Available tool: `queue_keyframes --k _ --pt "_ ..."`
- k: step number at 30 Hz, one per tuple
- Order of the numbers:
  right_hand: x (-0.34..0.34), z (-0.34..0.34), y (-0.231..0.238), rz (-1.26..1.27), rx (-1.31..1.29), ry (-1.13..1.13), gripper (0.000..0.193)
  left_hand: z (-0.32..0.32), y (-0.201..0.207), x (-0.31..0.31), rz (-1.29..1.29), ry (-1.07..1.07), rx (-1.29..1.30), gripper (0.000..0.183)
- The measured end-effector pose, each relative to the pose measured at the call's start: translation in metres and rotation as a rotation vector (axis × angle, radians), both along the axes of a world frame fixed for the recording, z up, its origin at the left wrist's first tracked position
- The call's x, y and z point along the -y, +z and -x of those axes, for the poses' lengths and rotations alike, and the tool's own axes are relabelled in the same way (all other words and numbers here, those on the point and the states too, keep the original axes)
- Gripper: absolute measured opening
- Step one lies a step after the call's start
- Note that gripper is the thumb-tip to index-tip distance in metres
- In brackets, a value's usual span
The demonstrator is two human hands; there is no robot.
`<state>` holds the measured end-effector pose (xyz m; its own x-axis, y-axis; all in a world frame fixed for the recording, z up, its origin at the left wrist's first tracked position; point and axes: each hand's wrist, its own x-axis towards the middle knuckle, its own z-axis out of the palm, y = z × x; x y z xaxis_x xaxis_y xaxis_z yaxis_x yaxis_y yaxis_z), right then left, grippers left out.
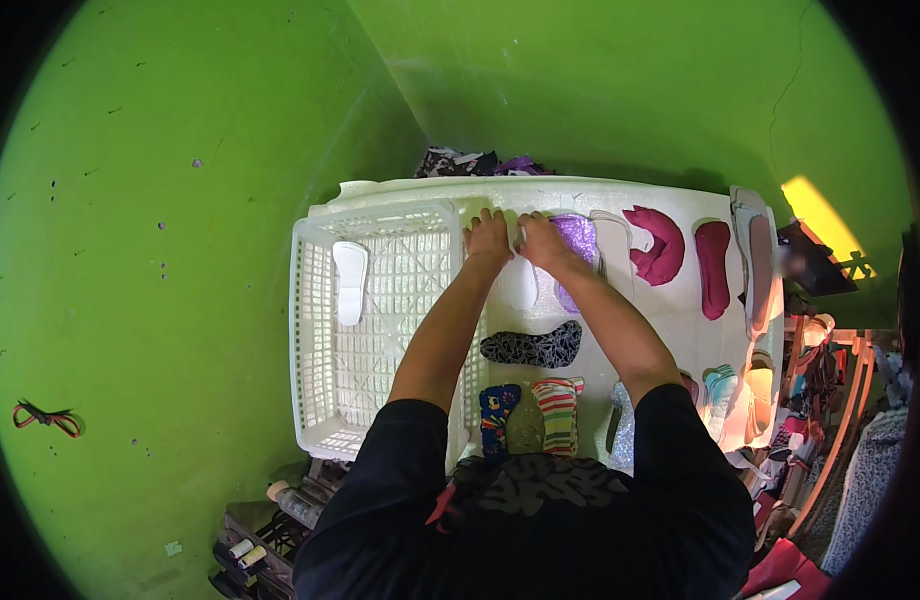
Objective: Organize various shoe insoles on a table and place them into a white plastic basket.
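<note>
My left hand (488, 237) and my right hand (542, 241) are close together near the table's far edge. Between them lies a white shoe-sole-shaped piece (521, 286). My right fingers are bent in a pinch at its upper end. The fingers of my left hand curl down beside that end, and what they grip is hidden. Right of my right hand is a purple glittery sole-shaped piece (580, 236), partly covered by my forearm. Nearer to me lies a black sole-shaped piece with white lines (532, 346).
A white plastic basket (298, 330) on the left holds one white sole piece (350, 283). Maroon pieces (712, 270), a stack of long flat pieces (758, 270) and striped sole pieces (557, 412) lie on the white table (660, 335). Green walls (230, 150) stand behind and left.
</note>
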<state>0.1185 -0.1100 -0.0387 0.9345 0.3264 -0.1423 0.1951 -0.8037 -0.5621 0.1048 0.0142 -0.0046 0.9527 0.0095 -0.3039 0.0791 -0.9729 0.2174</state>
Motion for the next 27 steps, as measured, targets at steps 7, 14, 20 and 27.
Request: queue_keyframes --k 7,14,20,27 --pt "0.002 0.003 0.005 -0.018 0.068 -0.032 0.04 0.005 0.001 0.003 -0.038 -0.075 0.085 0.064" --pt "0.011 0.013 0.017 -0.045 0.181 -0.032 0.031 0.014 -0.005 0.001 -0.154 -0.205 0.267 0.036" --pt "0.028 0.019 0.035 -0.201 0.139 -0.038 0.031 0.013 0.006 0.001 0.239 -0.139 0.282 0.027" --pt "0.048 0.041 0.088 -0.437 0.029 -0.071 0.018 0.027 0.051 -0.017 0.837 -0.151 0.324 0.02"
